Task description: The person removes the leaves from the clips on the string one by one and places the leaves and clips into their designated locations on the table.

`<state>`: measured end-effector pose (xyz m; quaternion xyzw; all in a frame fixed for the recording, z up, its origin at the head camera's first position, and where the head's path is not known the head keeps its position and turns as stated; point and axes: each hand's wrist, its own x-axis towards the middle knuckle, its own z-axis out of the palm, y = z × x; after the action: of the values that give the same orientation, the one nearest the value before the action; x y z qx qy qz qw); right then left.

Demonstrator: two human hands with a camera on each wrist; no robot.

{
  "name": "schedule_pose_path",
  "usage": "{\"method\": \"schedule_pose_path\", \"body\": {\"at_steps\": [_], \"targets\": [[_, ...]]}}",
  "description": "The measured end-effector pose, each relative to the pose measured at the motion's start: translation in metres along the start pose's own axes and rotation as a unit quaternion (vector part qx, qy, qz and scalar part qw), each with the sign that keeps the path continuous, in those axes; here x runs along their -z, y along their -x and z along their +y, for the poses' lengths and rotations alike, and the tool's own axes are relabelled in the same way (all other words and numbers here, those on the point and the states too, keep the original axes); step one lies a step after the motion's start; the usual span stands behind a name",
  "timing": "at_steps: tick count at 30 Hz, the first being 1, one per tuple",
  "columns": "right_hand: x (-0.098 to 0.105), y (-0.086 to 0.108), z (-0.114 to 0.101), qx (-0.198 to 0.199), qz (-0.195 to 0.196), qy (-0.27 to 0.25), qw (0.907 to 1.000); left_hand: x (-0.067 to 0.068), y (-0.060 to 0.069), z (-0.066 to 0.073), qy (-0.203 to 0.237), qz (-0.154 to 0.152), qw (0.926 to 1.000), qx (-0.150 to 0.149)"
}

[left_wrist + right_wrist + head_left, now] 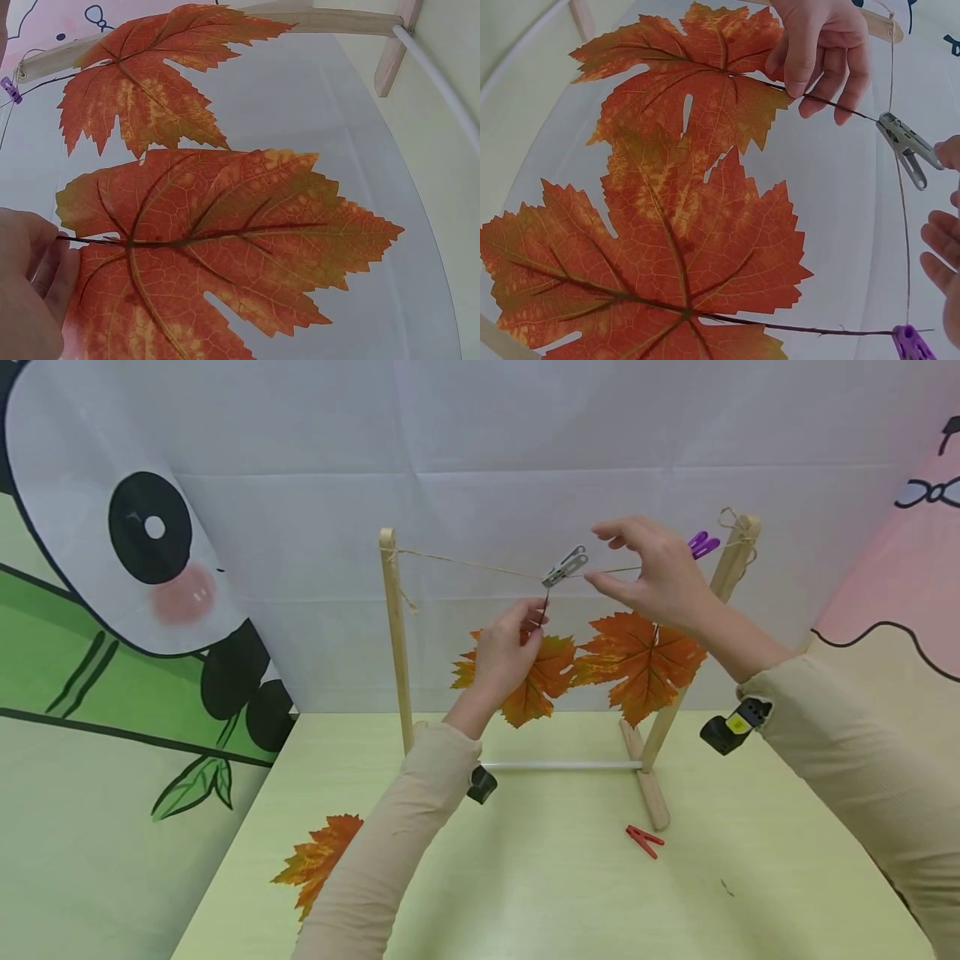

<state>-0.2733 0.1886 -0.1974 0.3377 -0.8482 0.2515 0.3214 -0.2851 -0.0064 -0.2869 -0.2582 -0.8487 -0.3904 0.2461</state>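
My left hand pinches the dark stem of an orange maple leaf between thumb and fingers, just below the string. A grey clothespin sits on that string, clamping the stem's upper end. Close to the clothespin's handles is my right hand, thumb and fingers spread apart with nothing between them. A second maple leaf hangs to the right, its stem held on the string by a purple clothespin. The right hand partly covers the string in the head view.
The string runs between a left wooden post and a right one, joined low by a white rod. A red clothespin lies on the table by the wooden foot. Another leaf lies partly behind the left sleeve.
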Motion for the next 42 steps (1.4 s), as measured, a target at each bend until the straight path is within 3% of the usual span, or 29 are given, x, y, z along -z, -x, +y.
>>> {"method": "schedule_pose_path", "body": {"at_steps": [5,17,32,37,42], "targets": [[-0.003,-0.003,0.000,-0.020,-0.017,-0.010,0.9996,0.000,0.000,0.000,-0.002,0.000,1.0000,0.001],[-0.011,-0.006,-0.003,-0.024,-0.029,-0.031,0.9988,0.002,0.001,0.000,0.002,0.004,1.0000,-0.004],[-0.007,-0.007,-0.009,-0.075,-0.051,-0.064,0.9937,0.002,0.003,-0.001,-0.004,0.015,0.9997,-0.019],[-0.008,-0.007,-0.011,-0.076,-0.041,-0.070,0.9938,0.002,0.004,-0.003,0.003,0.019,0.9996,-0.020],[-0.009,-0.005,-0.014,-0.105,-0.015,-0.073,0.9916,0.002,0.004,-0.003,0.009,0.022,0.9995,-0.021]]}}
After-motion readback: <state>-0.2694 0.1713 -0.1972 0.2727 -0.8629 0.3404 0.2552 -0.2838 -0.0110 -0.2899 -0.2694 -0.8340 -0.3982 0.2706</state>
